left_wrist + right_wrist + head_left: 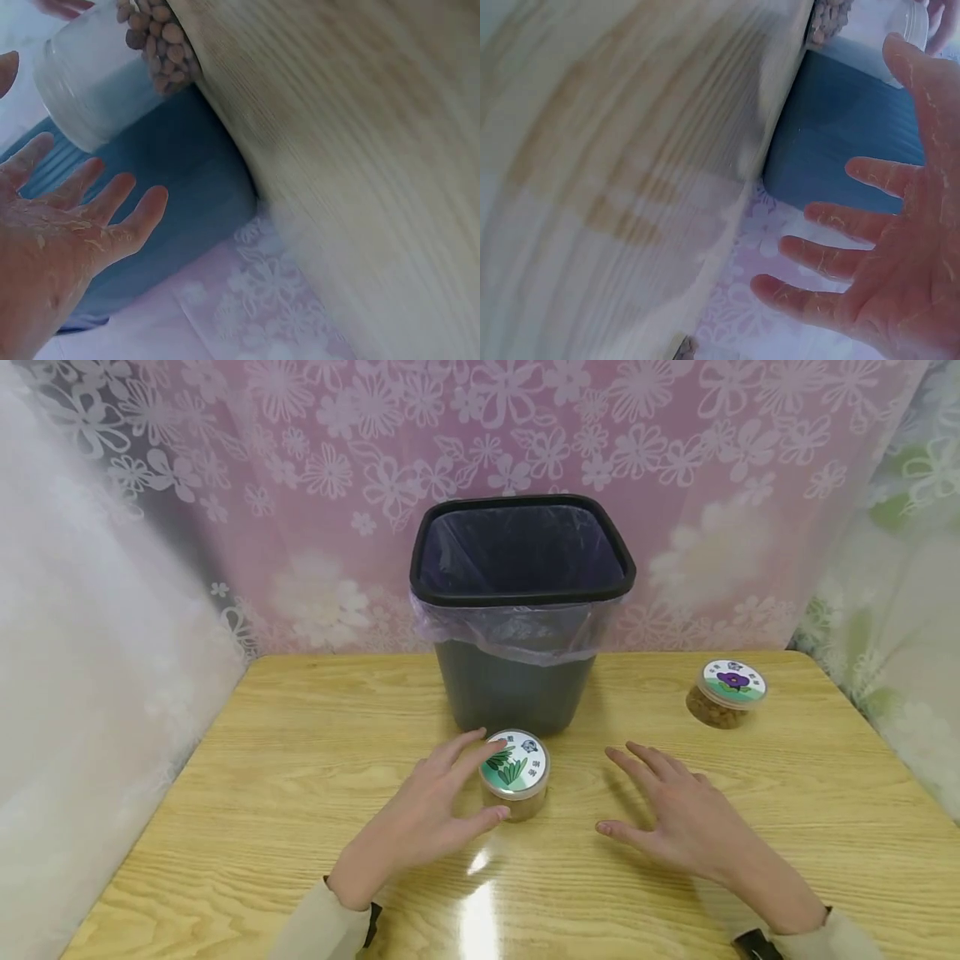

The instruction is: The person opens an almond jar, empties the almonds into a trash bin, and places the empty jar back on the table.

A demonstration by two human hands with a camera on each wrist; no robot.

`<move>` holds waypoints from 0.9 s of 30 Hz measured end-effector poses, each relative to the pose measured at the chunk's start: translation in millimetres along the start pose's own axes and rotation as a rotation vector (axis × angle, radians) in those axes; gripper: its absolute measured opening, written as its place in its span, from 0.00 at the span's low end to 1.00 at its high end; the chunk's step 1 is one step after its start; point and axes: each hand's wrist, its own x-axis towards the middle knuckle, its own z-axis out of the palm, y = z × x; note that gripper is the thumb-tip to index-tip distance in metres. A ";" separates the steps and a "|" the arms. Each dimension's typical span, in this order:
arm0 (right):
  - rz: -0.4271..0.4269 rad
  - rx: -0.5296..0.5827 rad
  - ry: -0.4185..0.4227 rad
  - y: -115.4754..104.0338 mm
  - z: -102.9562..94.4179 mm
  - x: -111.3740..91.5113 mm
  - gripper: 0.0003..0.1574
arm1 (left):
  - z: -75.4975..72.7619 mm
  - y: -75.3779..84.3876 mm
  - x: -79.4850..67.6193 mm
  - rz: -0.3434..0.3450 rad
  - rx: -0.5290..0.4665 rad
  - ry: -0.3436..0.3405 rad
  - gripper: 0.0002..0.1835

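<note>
A round clear jar (516, 768) with a green-leaf picture on its white lid stands on the table just in front of the bin. Small brown pellet-like pieces fill only its lower part, as the left wrist view of the jar (105, 82) shows. My left hand (423, 810) is beside it with spread fingers, one overlapping the lid in the head view; a gap shows between fingers and jar in the left wrist view. To the right of the jar, my right hand (678, 818) hovers over the table, fingers spread and holding nothing.
Behind the jar stands a dark grey bin (517, 685) with a black rim and a thin plastic liner. A second jar (723, 693), purple flower on its lid, sits at the back right of the wooden table (300, 760). Floral curtains (337, 485) hang behind.
</note>
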 end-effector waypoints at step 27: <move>-0.136 0.006 0.018 -12.1 10.4 20.7 0.50 | 13.5 4.4 38.0 -0.013 -0.096 -0.088 0.43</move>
